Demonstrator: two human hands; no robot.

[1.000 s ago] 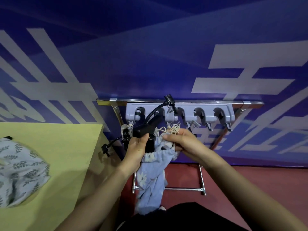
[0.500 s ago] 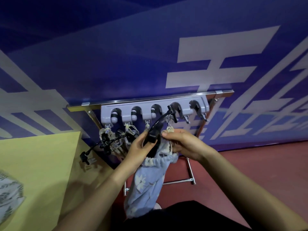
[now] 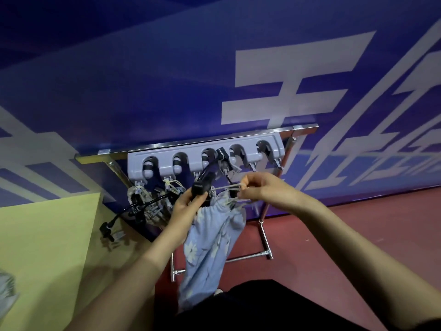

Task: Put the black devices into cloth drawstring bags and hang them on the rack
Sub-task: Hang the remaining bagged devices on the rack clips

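A light blue floral drawstring bag (image 3: 210,244) hangs below my hands in front of the grey rack (image 3: 205,155). My left hand (image 3: 185,206) grips the black device (image 3: 202,185) at the bag's mouth; its cable rises to a plug near the rack's middle slots. My right hand (image 3: 260,189) pinches the bag's cream drawstrings (image 3: 226,188) and holds them stretched to the right, just under the rack's hooks. Two other patterned bags (image 3: 152,201) with black cables hang from the rack's left hooks.
A yellow table (image 3: 47,247) stands at the left, with a patterned cloth (image 3: 6,295) at its near left edge. The rack's metal stand (image 3: 265,237) rests on the red floor (image 3: 358,235) against a blue wall. The rack's two right hooks (image 3: 265,162) carry nothing.
The view has swung so the rack sits further right. My right hand has pulled the drawstrings out to the right, and the bag's mouth is gathered tighter round the device.
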